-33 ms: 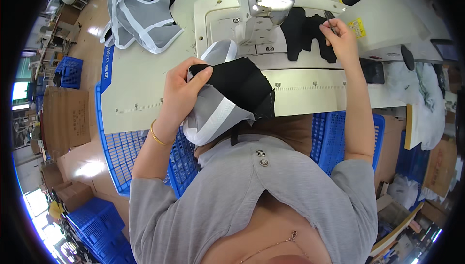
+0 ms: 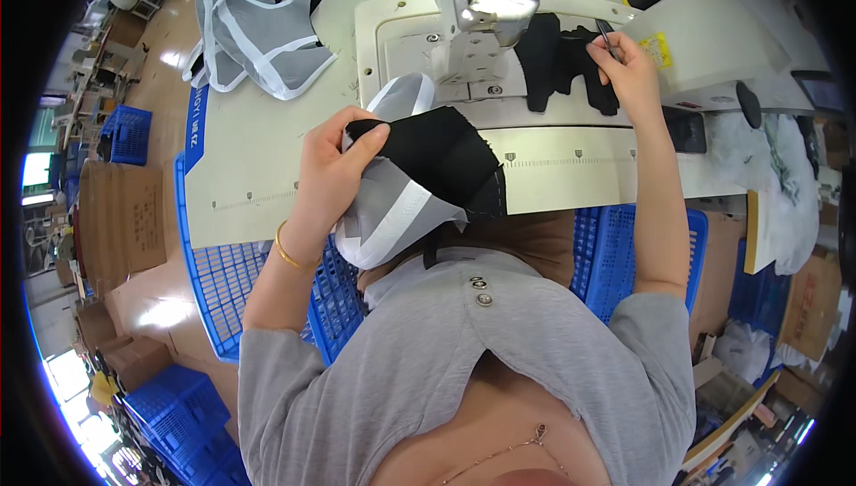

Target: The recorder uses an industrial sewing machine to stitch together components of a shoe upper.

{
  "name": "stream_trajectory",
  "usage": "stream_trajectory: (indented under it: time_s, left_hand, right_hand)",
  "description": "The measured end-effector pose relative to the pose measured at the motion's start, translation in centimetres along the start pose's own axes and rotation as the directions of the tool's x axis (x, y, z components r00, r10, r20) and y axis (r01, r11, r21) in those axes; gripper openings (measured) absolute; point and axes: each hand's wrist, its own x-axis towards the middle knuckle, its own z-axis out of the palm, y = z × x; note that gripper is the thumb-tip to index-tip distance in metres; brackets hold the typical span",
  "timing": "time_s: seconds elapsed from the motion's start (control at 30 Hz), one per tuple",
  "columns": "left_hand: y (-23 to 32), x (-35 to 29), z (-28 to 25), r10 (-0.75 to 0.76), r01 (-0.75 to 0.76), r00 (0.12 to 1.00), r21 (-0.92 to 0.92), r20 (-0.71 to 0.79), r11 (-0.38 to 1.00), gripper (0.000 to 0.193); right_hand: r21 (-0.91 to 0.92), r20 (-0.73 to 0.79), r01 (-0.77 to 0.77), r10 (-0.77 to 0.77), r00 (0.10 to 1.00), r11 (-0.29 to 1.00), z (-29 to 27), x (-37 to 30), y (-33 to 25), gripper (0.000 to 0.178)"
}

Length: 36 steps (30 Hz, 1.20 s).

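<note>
Black panel in my left hand, black cut pieces under my right

The sewing table (image 2: 272,143) spreads around the sewing machine head (image 2: 486,27), my landmark. Left of the machine lie loose grey mesh pieces (image 2: 267,27) with white bands. Nearer to me than the machine, and a little to its left, I have the mesh workpiece (image 2: 392,227), part of it overhanging the table's front edge. Its black panel (image 2: 437,152) is uppermost, one corner pointing toward my lap.

My left hand (image 2: 337,158) pinches that panel's left end, thumb on top, fingers curled under the cloth. My right hand (image 2: 629,76) is out to the right of the machine, at the black cut pieces (image 2: 541,62). Its thumb and fingers are closed around a slim dark tool (image 2: 607,33), snips or tweezers, I can't tell which; nor can I tell whether they grip the cloth as well.

I judge the step in hand to be handling the cut pieces while steadying the workpiece. The next move calls for a clean hold on a single piece, with the panel kept unfolded.
</note>
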Motion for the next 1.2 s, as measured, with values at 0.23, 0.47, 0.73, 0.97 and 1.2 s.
stream_trajectory:
  time_s: [0.23,0.47,0.73,0.97,1.2]
  left_hand:
    - [0.2,-0.3,0.1,-0.011,0.010,1.000,-0.058,-0.019,0.998,0.012]
    - [0.6,-0.1,0.3,-0.035,0.037,0.999,-0.078,0.021,0.996,0.013]
    - [0.1,-0.2,0.1,-0.009,0.009,1.000,-0.059,-0.007,0.998,0.011]
    - [0.7,-0.3,0.6,-0.040,0.040,0.999,-0.079,0.008,0.996,0.012]
    - [0.7,-0.5,0.8,0.005,-0.005,1.000,-0.050,0.008,0.999,0.013]
  right_hand:
    - [0.151,0.051,-0.106,0.099,0.994,0.983,-0.1,1.1,2.3,0.013]
    - [-0.035,-0.066,-0.052,0.050,0.997,0.998,-0.9,1.6,2.5,0.017]
    - [-0.628,-0.080,0.107,-0.201,0.976,0.771,-2.1,0.4,1.6,0.014]
    - [-0.566,0.062,0.405,-0.453,0.889,0.718,2.8,0.8,-0.2,0.020]
    - [-0.484,0.289,0.425,-0.319,0.903,0.765,4.6,3.6,0.9,0.020]
